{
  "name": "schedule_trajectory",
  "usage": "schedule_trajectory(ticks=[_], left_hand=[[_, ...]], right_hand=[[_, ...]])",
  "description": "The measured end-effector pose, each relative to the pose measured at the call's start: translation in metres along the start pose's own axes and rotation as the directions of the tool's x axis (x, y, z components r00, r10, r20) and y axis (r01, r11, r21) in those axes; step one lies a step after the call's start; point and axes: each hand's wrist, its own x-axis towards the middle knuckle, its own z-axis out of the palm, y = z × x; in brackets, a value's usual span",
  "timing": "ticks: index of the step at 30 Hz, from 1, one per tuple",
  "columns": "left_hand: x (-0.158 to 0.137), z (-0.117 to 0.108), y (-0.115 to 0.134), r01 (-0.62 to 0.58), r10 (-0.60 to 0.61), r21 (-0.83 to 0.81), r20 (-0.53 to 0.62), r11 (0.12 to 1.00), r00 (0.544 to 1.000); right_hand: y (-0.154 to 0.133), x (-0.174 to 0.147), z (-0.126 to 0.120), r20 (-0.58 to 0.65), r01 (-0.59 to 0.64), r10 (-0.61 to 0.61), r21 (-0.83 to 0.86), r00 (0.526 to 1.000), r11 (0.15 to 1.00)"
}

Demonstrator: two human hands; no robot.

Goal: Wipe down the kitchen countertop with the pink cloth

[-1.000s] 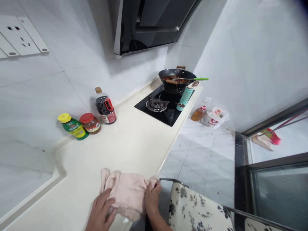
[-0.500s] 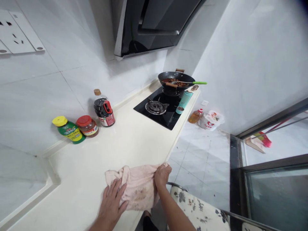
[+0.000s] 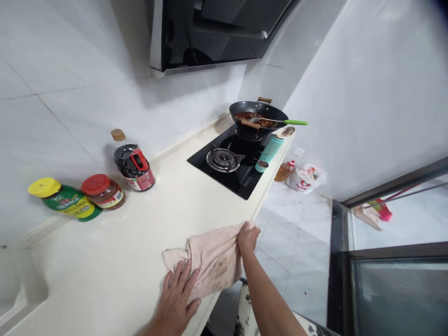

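Observation:
A pink cloth [image 3: 219,259] with brown stains lies on the white countertop [image 3: 182,210] and hangs partly over its front edge. My left hand [image 3: 178,296] rests flat with fingers spread on the cloth's near left part. At the far right corner, my right hand [image 3: 248,237] has its fingers wrapped round the bunched cloth, close to the counter edge.
By the wall stand a soy sauce bottle [image 3: 135,163], a red-lidded jar [image 3: 104,192] and a yellow-capped green bottle [image 3: 70,201]. Farther off, a gas hob [image 3: 227,161] carries a wok [image 3: 280,114] of food. A turquoise cylinder [image 3: 270,151] lies along the hob's front.
Both hands and the cloth have shifted slightly right in view, the right hand a little farther away. The camera has also turned, so the bottles appear farther left.

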Motion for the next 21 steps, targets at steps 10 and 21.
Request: schedule_trajectory(ticks=[10, 21], left_hand=[[0.075, 0.022, 0.039, 0.037, -0.013, -0.206, 0.117, 0.978, 0.993], [0.024, -0.005, 0.031, 0.116, -0.104, -0.31, 0.056, 0.944, 0.993]], right_hand=[[-0.032, 0.094, -0.008, -0.018, -0.082, 0.083, 0.048, 0.996, 0.995], [0.012, 0.029, -0.002, 0.011, -0.015, 0.013, 0.172, 1.0, 0.985]])
